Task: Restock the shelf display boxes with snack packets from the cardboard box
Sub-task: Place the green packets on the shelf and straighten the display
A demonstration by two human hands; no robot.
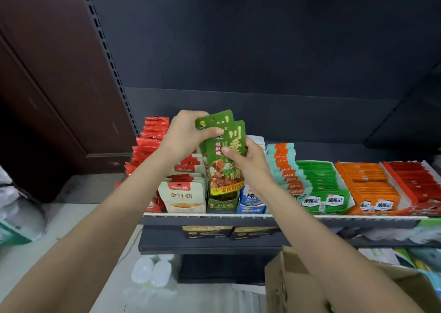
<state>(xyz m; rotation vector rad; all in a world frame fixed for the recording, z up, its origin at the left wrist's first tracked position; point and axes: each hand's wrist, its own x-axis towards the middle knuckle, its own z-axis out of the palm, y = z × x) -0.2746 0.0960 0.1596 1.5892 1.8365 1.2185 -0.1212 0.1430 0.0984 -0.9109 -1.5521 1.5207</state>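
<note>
Hands are working together: your left hand [185,133] is pinching the green snack packets [223,150] at their tops while your right hand [248,160] is gripping their side, squaring them above the green display box [222,203], likely for slotting in.

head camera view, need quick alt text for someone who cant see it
Both hands, left hand and right hand, hold green snack packets above a green display box on a shelf lined with other snack boxes. An open cardboard box sits at lower right.

Dark shelf [214,220]: row of snack display boxes [324,200], seemingly full.
</note>
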